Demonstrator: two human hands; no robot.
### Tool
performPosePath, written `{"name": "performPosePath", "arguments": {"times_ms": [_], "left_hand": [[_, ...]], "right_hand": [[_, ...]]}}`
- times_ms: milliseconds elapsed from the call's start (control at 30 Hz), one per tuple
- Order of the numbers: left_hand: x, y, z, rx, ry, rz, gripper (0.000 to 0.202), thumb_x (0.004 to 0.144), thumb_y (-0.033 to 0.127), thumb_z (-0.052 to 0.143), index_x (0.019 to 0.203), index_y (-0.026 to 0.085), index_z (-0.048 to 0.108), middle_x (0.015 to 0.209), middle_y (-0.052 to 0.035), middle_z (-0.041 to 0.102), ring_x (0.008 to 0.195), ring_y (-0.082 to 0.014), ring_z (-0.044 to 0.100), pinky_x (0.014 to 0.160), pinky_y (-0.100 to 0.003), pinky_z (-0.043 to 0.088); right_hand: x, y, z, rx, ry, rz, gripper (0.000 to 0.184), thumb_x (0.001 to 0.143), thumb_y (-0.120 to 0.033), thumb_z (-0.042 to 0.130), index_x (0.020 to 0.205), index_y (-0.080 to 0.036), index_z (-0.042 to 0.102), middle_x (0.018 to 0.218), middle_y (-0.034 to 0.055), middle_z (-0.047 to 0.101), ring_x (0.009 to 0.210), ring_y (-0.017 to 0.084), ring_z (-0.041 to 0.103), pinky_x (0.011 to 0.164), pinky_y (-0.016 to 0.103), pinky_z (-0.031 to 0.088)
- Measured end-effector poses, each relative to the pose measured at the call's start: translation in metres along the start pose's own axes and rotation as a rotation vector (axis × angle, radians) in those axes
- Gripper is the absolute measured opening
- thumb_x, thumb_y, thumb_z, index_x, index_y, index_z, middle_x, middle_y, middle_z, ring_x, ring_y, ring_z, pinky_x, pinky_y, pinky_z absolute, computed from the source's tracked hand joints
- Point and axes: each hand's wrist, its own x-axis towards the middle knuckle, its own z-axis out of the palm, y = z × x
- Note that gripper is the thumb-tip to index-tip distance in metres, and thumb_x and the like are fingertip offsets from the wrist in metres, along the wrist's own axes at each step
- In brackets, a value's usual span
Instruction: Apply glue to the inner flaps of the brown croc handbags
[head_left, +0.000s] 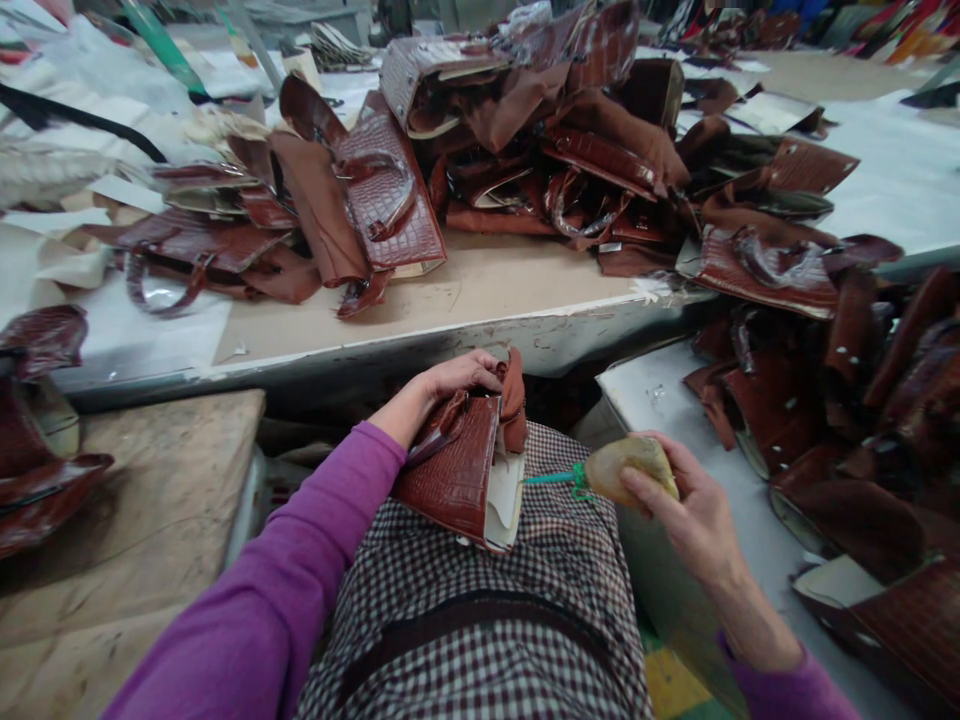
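Observation:
On my lap, over a checked apron (480,610), rests a brown crocodile-patterned handbag (457,470) with its pale inner side turned to the right. My left hand (466,374) grips its top edge, fingers partly hidden behind the loose brown lining (514,400). In my right hand (686,500) is a yellowish squeeze bottle (626,470), held on its side. The bottle's thin green nozzle (549,479) points left, its tip at the pale inner side of the bag; whether it touches, I cannot tell.
A long worktable (480,290) ahead carries a heap of brown handbags (540,150). To the right, more bag pieces (862,430) crowd a white-topped surface (675,430). At left stands a brown-covered table (150,500) with another bag (37,450).

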Motion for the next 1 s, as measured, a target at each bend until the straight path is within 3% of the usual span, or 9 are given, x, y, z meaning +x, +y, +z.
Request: {"name": "performPosePath", "arguments": {"times_ms": [133, 367, 600, 833, 1000], "left_hand": [[0.002, -0.002, 0.0, 0.007, 0.004, 0.0, 0.013, 0.055, 0.02, 0.073, 0.065, 0.011, 0.074, 0.059, -0.0001, 0.068, 0.049, -0.0117, 0.059, 0.052, -0.021, 0.046], [0.001, -0.003, -0.002, 0.019, 0.009, 0.007, 0.012, 0.056, 0.018, 0.072, 0.066, 0.012, 0.074, 0.06, -0.0002, 0.068, 0.05, -0.0117, 0.059, 0.051, -0.02, 0.045], [0.004, -0.006, -0.004, 0.032, 0.0, 0.011, 0.011, 0.058, 0.02, 0.073, 0.066, 0.012, 0.074, 0.056, 0.0002, 0.066, 0.047, -0.0112, 0.057, 0.047, -0.02, 0.042], [0.005, -0.006, -0.003, 0.044, -0.009, 0.015, 0.012, 0.059, 0.021, 0.072, 0.067, 0.012, 0.075, 0.06, -0.0004, 0.068, 0.05, -0.012, 0.059, 0.051, -0.021, 0.044], [0.004, -0.005, -0.001, 0.07, -0.008, 0.019, 0.014, 0.059, 0.022, 0.071, 0.068, 0.012, 0.074, 0.059, -0.0003, 0.067, 0.051, -0.0126, 0.059, 0.052, -0.022, 0.044]], "right_hand": [[0.005, 0.001, 0.006, 0.024, 0.085, -0.009, 0.051, 0.075, -0.047, 0.081, 0.116, -0.022, 0.063, 0.098, 0.0055, 0.069, 0.081, 0.025, 0.065, 0.065, 0.034, 0.055], [0.006, 0.006, 0.009, 0.011, 0.065, -0.013, 0.051, 0.077, -0.047, 0.08, 0.118, -0.022, 0.062, 0.1, 0.0057, 0.069, 0.085, 0.026, 0.065, 0.065, 0.034, 0.054], [0.0, -0.002, 0.004, 0.019, -0.114, 0.008, 0.046, 0.075, -0.042, 0.081, 0.113, -0.021, 0.065, 0.093, 0.0046, 0.07, 0.077, 0.024, 0.065, 0.058, 0.03, 0.053], [0.0, 0.002, 0.007, 0.01, 0.008, -0.023, 0.047, 0.076, -0.043, 0.08, 0.114, -0.022, 0.063, 0.096, 0.0051, 0.07, 0.082, 0.025, 0.066, 0.067, 0.034, 0.057], [-0.007, -0.005, 0.001, 0.009, -0.143, -0.007, 0.043, 0.074, -0.039, 0.082, 0.111, -0.024, 0.067, 0.097, 0.0033, 0.072, 0.085, 0.024, 0.067, 0.073, 0.031, 0.057]]}}
